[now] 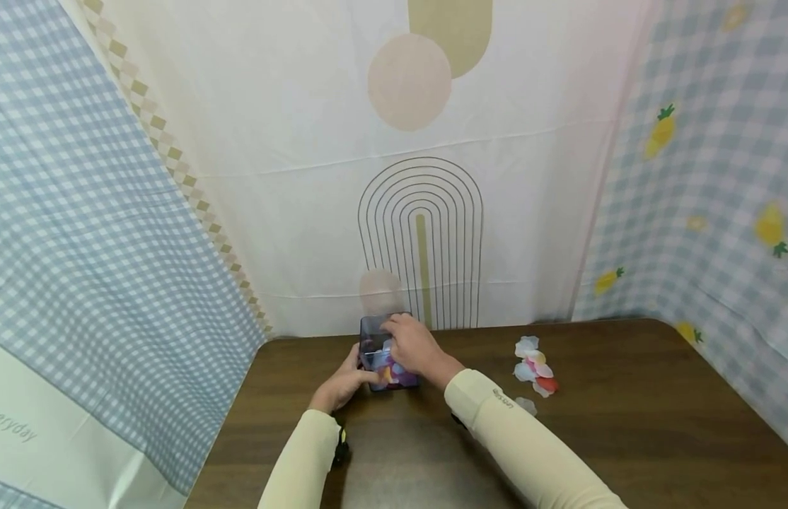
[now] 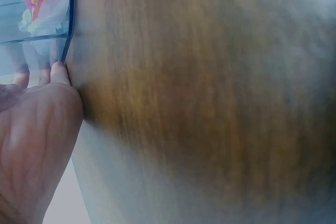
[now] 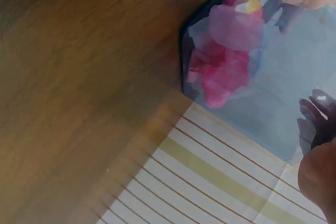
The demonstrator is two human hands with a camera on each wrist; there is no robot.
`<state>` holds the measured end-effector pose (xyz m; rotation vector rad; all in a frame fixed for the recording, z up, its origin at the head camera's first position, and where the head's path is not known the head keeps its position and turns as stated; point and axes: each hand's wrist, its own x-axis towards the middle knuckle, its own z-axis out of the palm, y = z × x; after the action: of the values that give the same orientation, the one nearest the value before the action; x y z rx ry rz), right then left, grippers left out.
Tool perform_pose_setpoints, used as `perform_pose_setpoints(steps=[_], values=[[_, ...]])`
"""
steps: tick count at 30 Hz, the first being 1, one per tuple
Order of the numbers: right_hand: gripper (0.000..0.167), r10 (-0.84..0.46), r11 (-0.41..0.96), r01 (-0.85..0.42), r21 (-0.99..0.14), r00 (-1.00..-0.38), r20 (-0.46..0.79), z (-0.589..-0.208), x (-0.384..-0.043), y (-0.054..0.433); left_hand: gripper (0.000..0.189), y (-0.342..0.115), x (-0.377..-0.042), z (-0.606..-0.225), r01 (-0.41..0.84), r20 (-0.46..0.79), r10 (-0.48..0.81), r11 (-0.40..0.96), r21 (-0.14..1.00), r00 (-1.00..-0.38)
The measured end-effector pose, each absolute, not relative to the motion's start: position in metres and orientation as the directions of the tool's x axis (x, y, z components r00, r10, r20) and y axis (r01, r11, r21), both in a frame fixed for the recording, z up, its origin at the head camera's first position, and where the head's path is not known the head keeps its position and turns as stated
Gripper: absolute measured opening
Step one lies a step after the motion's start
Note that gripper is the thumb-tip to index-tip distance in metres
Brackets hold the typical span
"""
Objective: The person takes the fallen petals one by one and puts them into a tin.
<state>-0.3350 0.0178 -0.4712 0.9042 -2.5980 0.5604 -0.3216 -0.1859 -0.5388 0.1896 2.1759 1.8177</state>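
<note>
A clear, dark-edged plastic box [image 1: 371,362] stands near the table's back edge, with many-coloured petals [image 1: 386,375] heaped in its lower part. My left hand [image 1: 341,384] grips the box at its left side, thumb across the front and fingers along the side. In the left wrist view, fingertips [image 2: 59,73] press against the clear wall. My right hand [image 1: 417,346] reaches over the box's right side, fingers bent down at its upper part. The right wrist view shows pink and white petals [image 3: 226,72] through the wall, and dark fingertips [image 3: 315,107] behind it; I cannot tell whether they hold anything.
To the right on the brown wooden table [image 1: 623,417] lies a loose row of white, pink and red petals [image 1: 532,367]. A single pale petal [image 1: 525,405] is beside the right sleeve. A printed cloth [image 1: 305,233] hangs right behind the table, with checked cloths at both sides.
</note>
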Motion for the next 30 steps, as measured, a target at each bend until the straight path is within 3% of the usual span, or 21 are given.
perform_pose_setpoints(steps=[7, 14, 21, 30], values=[[0.029, -0.466, 0.633, -0.645, -0.428, -0.759, 0.455, -0.457, -0.326, 0.034, 0.096, -0.185, -0.324, -0.538, -0.088, -0.136, 0.285, 0.175, 0.981, -0.949], [0.032, -0.401, 0.634, -0.63, -0.449, -0.764, 0.505, -0.459, -0.318, 0.079, 0.097, -0.187, -0.323, -0.541, -0.076, -0.123, 0.289, 0.17, 0.983, -0.949], [0.029, -0.387, 0.687, -0.612, -0.392, -0.765, 0.515, -0.471, -0.304, 0.132, 0.096, -0.186, -0.321, -0.541, -0.068, -0.116, 0.302, 0.164, 0.984, -0.946], [0.034, -0.311, 0.774, -0.462, -0.432, -0.873, 0.376, -0.489, -0.286, 0.202, 0.097, -0.186, -0.324, -0.539, -0.088, -0.138, 0.287, 0.178, 0.98, -0.948]])
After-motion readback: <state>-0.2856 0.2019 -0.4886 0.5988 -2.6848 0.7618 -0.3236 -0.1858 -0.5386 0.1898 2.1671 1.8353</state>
